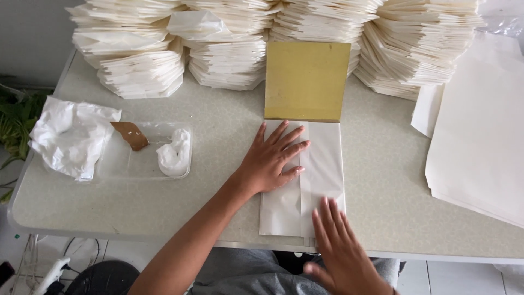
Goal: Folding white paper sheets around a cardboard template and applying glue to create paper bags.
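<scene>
A folded white paper sheet [322, 164] lies on the table in front of me, its far end tucked under a flat yellow-gold square board [307, 81]. My left hand [272, 158] presses flat on the paper's left half, fingers spread. Near the table's front edge, my right hand [341, 251] lies flat on the paper's lower right part, fingers extended along the fold. Neither hand grips anything.
Tall stacks of folded white paper [229, 54] line the back of the table [382, 180]. Large flat white sheets [480, 142] lie at the right. A clear plastic tray [144, 158] with white paste and a brown scraper sits at the left, beside crumpled white plastic [71, 136].
</scene>
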